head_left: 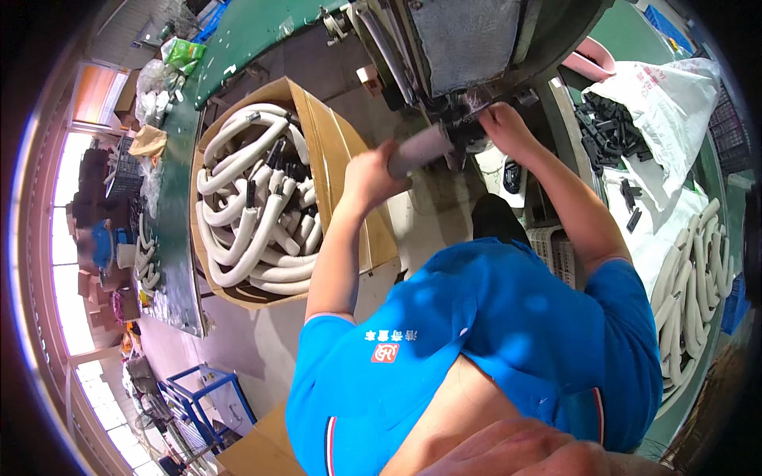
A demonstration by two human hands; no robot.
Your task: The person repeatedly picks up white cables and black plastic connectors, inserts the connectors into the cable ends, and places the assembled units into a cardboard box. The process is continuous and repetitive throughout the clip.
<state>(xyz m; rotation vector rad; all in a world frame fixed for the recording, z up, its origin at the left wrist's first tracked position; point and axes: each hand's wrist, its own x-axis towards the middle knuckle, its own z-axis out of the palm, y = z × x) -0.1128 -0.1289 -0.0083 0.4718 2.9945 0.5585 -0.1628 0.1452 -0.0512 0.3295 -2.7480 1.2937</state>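
Observation:
My left hand (373, 178) is wrapped round a pale, foam-covered tube (421, 151), blurred in part. The tube's far end meets the dark metal fixture (459, 131) low on the front of a grey machine (468, 51). On the right side of that fixture is my right hand (504, 128), with its fingers pinched together. What those fingers hold is hidden against the dark parts.
A cardboard box (341, 159) of curved pale padded tubes (250, 190) with black ends stands left. At right, a table holds black plastic parts (611, 131), a white sack (675, 103), more pale tubes (690, 285) and a pink basin (589, 57). A blue metal frame (206, 397) stands lower left.

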